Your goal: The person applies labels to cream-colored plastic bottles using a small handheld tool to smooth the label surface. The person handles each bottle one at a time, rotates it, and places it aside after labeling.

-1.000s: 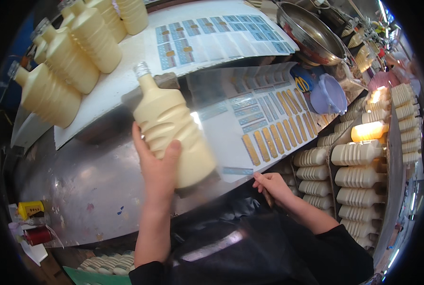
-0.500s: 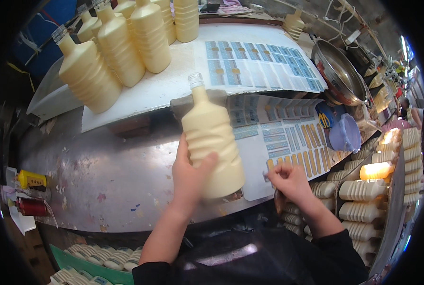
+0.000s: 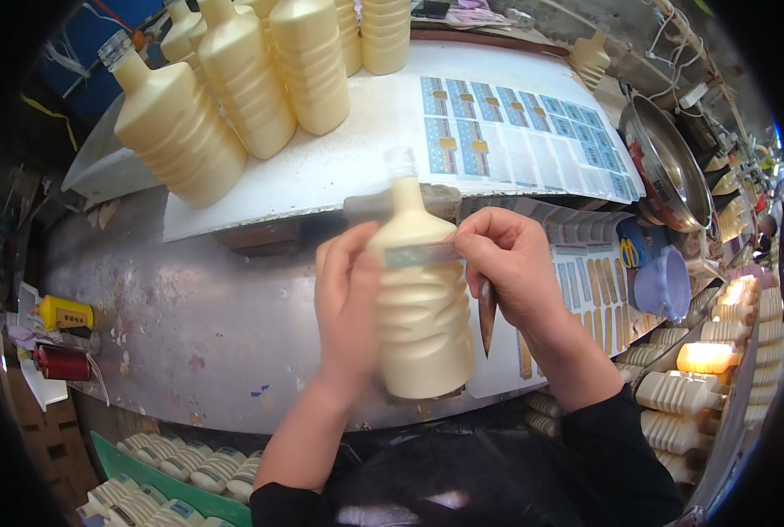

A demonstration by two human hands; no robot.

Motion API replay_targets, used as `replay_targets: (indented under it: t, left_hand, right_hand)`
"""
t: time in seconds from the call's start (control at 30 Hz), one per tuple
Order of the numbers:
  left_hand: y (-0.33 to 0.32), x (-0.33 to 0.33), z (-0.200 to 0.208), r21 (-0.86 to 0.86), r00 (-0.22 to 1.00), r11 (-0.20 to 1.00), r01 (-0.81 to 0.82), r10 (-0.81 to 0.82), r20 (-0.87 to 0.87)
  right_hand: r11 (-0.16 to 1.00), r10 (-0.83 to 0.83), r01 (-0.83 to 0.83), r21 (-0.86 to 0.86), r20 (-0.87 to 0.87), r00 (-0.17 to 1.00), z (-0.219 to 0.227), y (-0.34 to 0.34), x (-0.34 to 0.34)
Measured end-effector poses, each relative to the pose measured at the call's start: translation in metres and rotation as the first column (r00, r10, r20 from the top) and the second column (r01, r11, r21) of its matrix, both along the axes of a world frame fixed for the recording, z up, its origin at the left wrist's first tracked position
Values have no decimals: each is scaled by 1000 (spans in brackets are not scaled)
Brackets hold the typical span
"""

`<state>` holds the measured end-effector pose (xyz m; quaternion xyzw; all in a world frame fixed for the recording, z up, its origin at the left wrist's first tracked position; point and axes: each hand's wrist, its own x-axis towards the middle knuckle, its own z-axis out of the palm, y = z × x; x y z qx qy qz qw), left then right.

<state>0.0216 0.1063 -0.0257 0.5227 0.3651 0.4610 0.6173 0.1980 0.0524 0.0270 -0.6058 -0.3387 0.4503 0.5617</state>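
Brought across since earlier, the blue strip (image 3: 418,256) spans the bottle (image 3: 423,342) near the front edge of the counter (image 3: 190,334), pairing them; my right hand (image 3: 508,263) pinches it; my left hand (image 3: 346,294) blurs, hold uncertain.

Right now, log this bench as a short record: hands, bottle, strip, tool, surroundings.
Left hand: at the bottle's left side, blurred; contact unclear
Right hand: pinches the strip's right end
Bottle: cream, neck away from the person
Strip: bluish, across the bottle's upper body; whether stuck, unclear
Tool: brown, pointed, under the right hand
Bucket: purple, at right
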Motion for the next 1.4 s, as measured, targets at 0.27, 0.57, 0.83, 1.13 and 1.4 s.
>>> replay_targets:
  t: [0.27, 0.57, 0.83, 1.13, 1.4]
  left_hand:
    - [10, 9, -7, -87, 998, 995, -49, 47, -31]
    - [9, 5, -10, -188, 991, 982, -3, 28, 132]
    - [8, 7, -11, -177, 992, 984, -9, 32, 123]
    - [5, 9, -5, -167, 996, 984, -58, 68, 56]
    - [3, 9, -3, -175, 996, 982, -69, 79, 51]
  right_hand:
    - [1000, 10, -9, -26, 9, 1000, 2, 0, 3]
    - [1000, 2, -2, 7, -26, 1000, -3, 2, 4]
    - [1000, -8, 10, 24, -97, 995, -5, 0, 6]
    - [999, -3, 4, -42, 23, 1000, -17, -6, 22]
    - [998, 15, -15, -64, 8, 1000, -26, -3, 23]
